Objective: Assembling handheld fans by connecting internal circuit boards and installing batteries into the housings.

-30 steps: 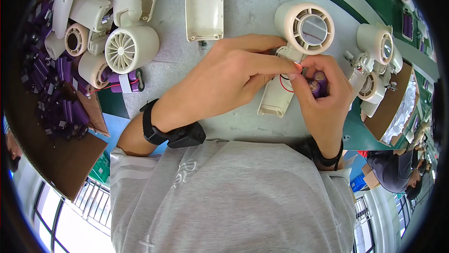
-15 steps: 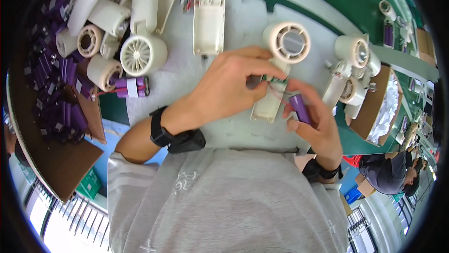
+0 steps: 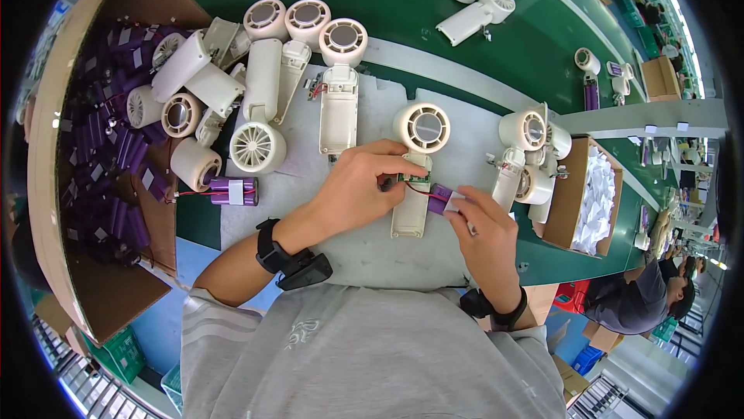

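Note:
Before me on a grey mat lies a cream handheld-fan housing [image 3: 408, 218], its round fan head [image 3: 428, 128] pointing away from me. My left hand [image 3: 360, 187] pinches a small green circuit board [image 3: 416, 181] over the upper part of the housing. To the right, my right hand [image 3: 488, 225] holds a purple battery pack [image 3: 439, 197] with a white label between thumb and fingers. A red wire [image 3: 418, 191] runs between pack and board. The pack is tilted beside the open housing; whether it touches the rim I cannot tell.
At left, a cardboard box [image 3: 120, 279] holds many purple packs, with fan housings heaped beside it. Another open housing [image 3: 339, 113] lies beyond my left hand. A wired battery pack [image 3: 234, 191] rests near the box. Right are more fans [image 3: 524, 131] and a carton of white pieces [image 3: 595, 202].
My right hand has turned the battery pack from steeply slanted to nearly level and brought it closer to the board. The view has shifted, showing more of the far bench.

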Motion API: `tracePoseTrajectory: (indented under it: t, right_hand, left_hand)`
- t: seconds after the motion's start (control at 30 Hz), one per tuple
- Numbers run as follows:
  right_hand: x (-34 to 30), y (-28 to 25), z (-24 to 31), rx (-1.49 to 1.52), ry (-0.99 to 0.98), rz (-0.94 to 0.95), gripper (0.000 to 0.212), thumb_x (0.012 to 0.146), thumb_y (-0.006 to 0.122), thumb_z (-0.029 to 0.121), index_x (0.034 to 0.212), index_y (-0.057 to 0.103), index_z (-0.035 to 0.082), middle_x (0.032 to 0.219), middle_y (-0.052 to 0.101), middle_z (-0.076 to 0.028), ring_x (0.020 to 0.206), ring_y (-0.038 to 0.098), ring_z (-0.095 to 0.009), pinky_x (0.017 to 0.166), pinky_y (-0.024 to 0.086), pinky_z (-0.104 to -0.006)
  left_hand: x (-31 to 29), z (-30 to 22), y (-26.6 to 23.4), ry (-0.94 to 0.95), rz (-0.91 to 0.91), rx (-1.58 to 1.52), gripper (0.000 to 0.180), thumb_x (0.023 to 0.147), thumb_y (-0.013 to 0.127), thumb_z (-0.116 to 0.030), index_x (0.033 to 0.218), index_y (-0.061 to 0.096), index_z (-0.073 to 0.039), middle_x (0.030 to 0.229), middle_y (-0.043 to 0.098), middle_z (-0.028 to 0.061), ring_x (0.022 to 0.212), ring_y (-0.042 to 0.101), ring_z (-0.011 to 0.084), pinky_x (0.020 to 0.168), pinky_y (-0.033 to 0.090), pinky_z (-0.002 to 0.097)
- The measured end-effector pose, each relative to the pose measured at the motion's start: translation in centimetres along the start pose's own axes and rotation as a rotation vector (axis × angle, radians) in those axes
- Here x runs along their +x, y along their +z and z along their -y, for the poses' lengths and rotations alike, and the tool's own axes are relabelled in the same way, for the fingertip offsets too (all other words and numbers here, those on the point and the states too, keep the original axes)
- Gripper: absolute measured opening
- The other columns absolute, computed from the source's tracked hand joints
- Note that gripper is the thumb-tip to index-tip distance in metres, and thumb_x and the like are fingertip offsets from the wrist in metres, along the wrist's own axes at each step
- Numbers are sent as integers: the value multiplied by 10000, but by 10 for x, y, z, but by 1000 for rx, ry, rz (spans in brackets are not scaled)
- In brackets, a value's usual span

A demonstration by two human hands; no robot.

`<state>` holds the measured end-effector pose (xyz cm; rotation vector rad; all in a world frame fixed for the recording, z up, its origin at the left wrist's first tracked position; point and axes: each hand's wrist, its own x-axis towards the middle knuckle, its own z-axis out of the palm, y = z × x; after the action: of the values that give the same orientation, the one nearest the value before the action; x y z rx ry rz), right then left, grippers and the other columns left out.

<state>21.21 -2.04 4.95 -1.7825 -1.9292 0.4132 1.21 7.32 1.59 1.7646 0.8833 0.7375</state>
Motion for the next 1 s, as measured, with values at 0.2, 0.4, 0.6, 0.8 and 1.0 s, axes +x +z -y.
tracePoseTrajectory:
  t: [0.2,0.4,0.6,0.8,1.0]
  right_hand:
    - [7,-3,6,-109,-136,24,124,751,721,24,858,694,-32,1003,683,-181,761,666,-313,698,546,-376]
    - [12,-6,6,-224,-162,143,88,742,697,39,797,683,-29,929,693,-197,751,663,-330,675,542,-389]
    - [16,-4,4,-302,-181,152,87,730,678,45,769,671,-33,917,695,-198,696,660,-324,639,541,-376]
    - [19,-13,10,-146,-70,209,69,760,675,21,764,649,-43,866,698,-174,647,658,-296,607,535,-333]
    - [8,-6,0,-61,-190,56,62,787,665,4,775,635,-49,857,692,-154,629,653,-277,609,530,-328]
  left_hand:
    - [1,2,-3,16,39,6,343,733,620,33,1023,734,-110,1096,658,132,740,640,175,657,517,254]
    - [2,6,-2,60,52,-2,345,732,621,29,1030,731,-106,1101,657,140,700,619,171,652,510,256]
    - [3,4,-1,82,11,-52,309,704,622,10,985,726,-66,899,656,121,701,617,221,658,518,318]
    - [1,8,-3,114,34,17,339,718,628,29,1022,725,-87,1020,660,121,692,596,173,644,503,277]
    - [0,8,-1,126,64,2,351,704,630,30,1026,717,-80,978,658,121,702,598,196,654,507,293]
